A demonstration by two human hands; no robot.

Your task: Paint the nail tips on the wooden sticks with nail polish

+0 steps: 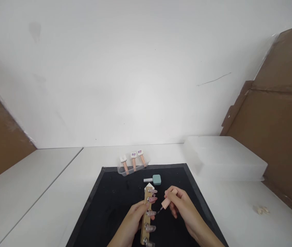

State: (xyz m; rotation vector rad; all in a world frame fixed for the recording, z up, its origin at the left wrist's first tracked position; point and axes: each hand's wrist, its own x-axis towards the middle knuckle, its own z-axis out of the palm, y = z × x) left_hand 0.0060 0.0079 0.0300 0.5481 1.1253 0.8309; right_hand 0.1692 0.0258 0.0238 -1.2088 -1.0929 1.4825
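Observation:
My left hand (136,215) is closed around a wooden nail-tip stand (146,219), a narrow strip with several false nails along it. One false nail (152,199) near the far end is pink; the others, such as the middle nail tip (151,213), look pale and see-through. Between the thumb and fingers of my right hand (178,202) is a nail polish brush (166,203) with a peach-coloured handle. Its bristles point down and left, just right of the middle nail tip; a small gap seems to lie between them. Beyond the stand's far end sits a white bottle (149,186), partly hidden.
A teal bottle (156,179) with a silvery cap lies on the black mat (110,199). Behind it, a clear tray (121,172) holds three white polish bottles with peach caps. A translucent white box (225,157) stands at right, with small pale pieces (261,210) nearer me. Cardboard (280,120) flanks the table.

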